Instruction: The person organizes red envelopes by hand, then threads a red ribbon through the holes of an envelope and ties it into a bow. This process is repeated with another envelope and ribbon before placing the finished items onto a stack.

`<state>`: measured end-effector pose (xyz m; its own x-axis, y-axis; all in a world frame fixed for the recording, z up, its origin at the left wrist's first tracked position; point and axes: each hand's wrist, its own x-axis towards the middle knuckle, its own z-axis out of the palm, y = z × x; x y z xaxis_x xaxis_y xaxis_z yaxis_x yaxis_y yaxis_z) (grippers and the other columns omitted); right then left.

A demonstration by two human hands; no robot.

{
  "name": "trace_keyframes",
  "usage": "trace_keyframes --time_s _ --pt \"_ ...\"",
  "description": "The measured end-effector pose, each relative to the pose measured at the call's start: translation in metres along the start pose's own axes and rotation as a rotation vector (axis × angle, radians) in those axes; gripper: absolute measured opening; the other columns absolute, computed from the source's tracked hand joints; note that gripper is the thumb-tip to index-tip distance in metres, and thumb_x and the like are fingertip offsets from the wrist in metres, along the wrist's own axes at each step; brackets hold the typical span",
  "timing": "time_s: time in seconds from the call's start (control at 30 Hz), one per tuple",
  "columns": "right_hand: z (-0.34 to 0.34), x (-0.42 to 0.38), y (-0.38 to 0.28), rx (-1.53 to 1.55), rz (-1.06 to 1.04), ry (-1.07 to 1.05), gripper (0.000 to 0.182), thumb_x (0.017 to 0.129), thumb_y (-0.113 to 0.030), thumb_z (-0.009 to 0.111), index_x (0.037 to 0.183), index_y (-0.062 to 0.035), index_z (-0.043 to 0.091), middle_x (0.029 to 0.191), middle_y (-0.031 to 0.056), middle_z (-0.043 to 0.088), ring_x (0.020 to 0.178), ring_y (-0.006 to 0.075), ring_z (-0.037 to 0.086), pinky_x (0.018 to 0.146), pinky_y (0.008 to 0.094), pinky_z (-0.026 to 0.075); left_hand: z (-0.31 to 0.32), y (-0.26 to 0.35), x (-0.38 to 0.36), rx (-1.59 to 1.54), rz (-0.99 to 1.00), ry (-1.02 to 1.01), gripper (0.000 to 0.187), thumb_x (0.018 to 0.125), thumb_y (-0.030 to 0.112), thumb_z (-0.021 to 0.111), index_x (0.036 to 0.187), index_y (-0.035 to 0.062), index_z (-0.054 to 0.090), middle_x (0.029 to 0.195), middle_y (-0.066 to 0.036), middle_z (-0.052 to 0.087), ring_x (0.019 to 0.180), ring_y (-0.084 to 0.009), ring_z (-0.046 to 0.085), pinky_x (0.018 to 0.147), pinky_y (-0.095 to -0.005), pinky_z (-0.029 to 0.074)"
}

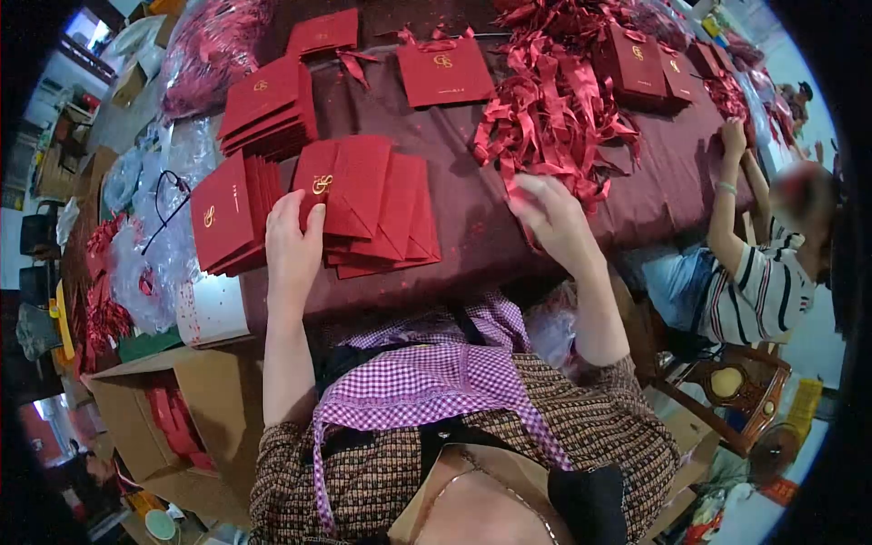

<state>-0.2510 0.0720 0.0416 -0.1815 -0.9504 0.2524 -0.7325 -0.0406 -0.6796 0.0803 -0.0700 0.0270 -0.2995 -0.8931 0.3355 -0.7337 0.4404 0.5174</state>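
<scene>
Flat red paper bags (361, 186) with gold lettering lie fanned out before me on the cloth-covered table. My left hand (295, 241) is at their left edge, thumb and fingers closed on a bag there. Against its other side leans a stack of red bags (222, 216). My right hand (554, 218) is at the near edge of a heap of red satin ribbons (554, 118), its curled fingers on a ribbon; the fingertips are slightly blurred.
More bag stacks (268, 104) and a ribboned bag (445, 71) lie farther back. Upright bags (636, 64) stand at back right. An open cardboard box (213, 400) is at lower left. A person in a striped shirt (754, 286) sits at the table's right side.
</scene>
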Motion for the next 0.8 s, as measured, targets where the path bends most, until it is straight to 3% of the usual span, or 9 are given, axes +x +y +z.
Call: trace_keyframes --time_s 0.07,0.17,0.27,0.3,0.4,0.5,0.57,0.7,0.8 --pt "0.02 0.024 0.007 -0.14 -0.139 0.206 0.041 0.084 -0.021 0.068 0.119 -0.0045 0.056 0.108 0.0178 0.06 0.1 0.0342 0.057 0.087 0.0383 0.046 0.004 0.007 0.001 0.023 0.013 -0.01 0.038 0.089 0.023 0.06 0.117 -0.002 0.054 0.118 -0.022 0.056 0.112 -0.0375 0.051 0.097 -0.0437 0.04" --pt "0.036 0.063 0.006 -0.319 -0.121 0.084 0.049 0.084 -0.034 0.065 0.126 -0.0099 0.054 0.128 0.0175 0.05 0.121 0.0345 0.044 0.098 0.0463 0.037 0.014 0.012 0.005 0.024 0.072 -0.011 0.038 0.089 0.023 0.06 0.118 -0.0014 0.054 0.119 -0.021 0.055 0.112 -0.0377 0.05 0.096 -0.0445 0.04" --pt "0.051 0.084 0.04 -0.518 -0.241 -0.04 0.043 0.083 -0.038 0.064 0.115 -0.0098 0.058 0.121 0.0113 0.053 0.115 0.0328 0.046 0.093 0.0476 0.038 0.019 0.019 0.003 0.065 0.099 -0.009 0.039 0.088 0.024 0.061 0.118 -0.0007 0.055 0.122 -0.02 0.054 0.113 -0.0375 0.049 0.096 -0.0458 0.04" --pt "0.048 0.088 0.044 -0.363 -0.32 0.012 0.029 0.083 -0.032 0.063 0.098 -0.0068 0.063 0.106 0.0104 0.06 0.105 0.0315 0.053 0.088 0.0451 0.04 0.02 0.02 0.003 0.093 0.111 -0.02 0.039 0.088 0.025 0.061 0.117 -0.0007 0.055 0.123 -0.019 0.054 0.113 -0.0375 0.049 0.095 -0.0461 0.04" --pt "0.019 0.088 0.049 -0.058 -0.267 -0.167 0.017 0.082 -0.018 0.061 0.079 -0.0011 0.064 0.079 0.0142 0.063 0.082 0.0327 0.061 0.077 0.0407 0.047 0.022 0.024 0.0 0.132 0.142 -0.011 0.04 0.087 0.026 0.061 0.117 -0.0005 0.055 0.123 -0.019 0.054 0.111 -0.0363 0.049 0.094 -0.0465 0.04" --pt "-0.013 0.069 0.018 0.092 0.057 -0.252 0.012 0.084 -0.008 0.063 0.092 0.0002 0.065 0.09 0.0089 0.067 0.086 0.0159 0.063 0.078 0.029 0.049 0.025 0.025 0.001 0.141 0.137 -0.023 0.04 0.087 0.026 0.062 0.117 -0.0003 0.055 0.124 -0.018 0.053 0.111 -0.0356 0.049 0.093 -0.047 0.04" --pt "-0.016 0.061 0.017 0.253 0.0 -0.073 0.013 0.088 -0.009 0.062 0.096 0.0007 0.064 0.091 0.0043 0.068 0.087 0.0115 0.061 0.08 0.0268 0.048 0.028 0.024 0.001 0.148 0.138 -0.023 0.04 0.087 0.026 0.062 0.117 -0.0001 0.055 0.124 -0.018 0.053 0.111 -0.0353 0.048 0.093 -0.0473 0.039" --pt "-0.011 0.061 0.002 0.59 -0.017 0.127 0.015 0.093 -0.012 0.058 0.098 0.0 0.064 0.097 0.0075 0.068 0.09 0.0118 0.061 0.082 0.0278 0.048 0.028 0.029 0.001 0.134 0.133 -0.018 0.04 0.087 0.025 0.062 0.118 0.0002 0.054 0.126 -0.018 0.052 0.114 -0.0359 0.047 0.094 -0.0482 0.038" --pt "-0.002 0.05 -0.011 0.666 -0.146 -0.038 0.014 0.091 -0.012 0.061 0.099 -0.0001 0.065 0.096 0.0043 0.067 0.092 0.0109 0.06 0.083 0.0261 0.048 0.024 0.034 -0.001 0.131 0.136 0.005 0.041 0.088 0.025 0.061 0.12 0.0002 0.053 0.129 -0.019 0.049 0.116 -0.0369 0.045 0.096 -0.0487 0.037"
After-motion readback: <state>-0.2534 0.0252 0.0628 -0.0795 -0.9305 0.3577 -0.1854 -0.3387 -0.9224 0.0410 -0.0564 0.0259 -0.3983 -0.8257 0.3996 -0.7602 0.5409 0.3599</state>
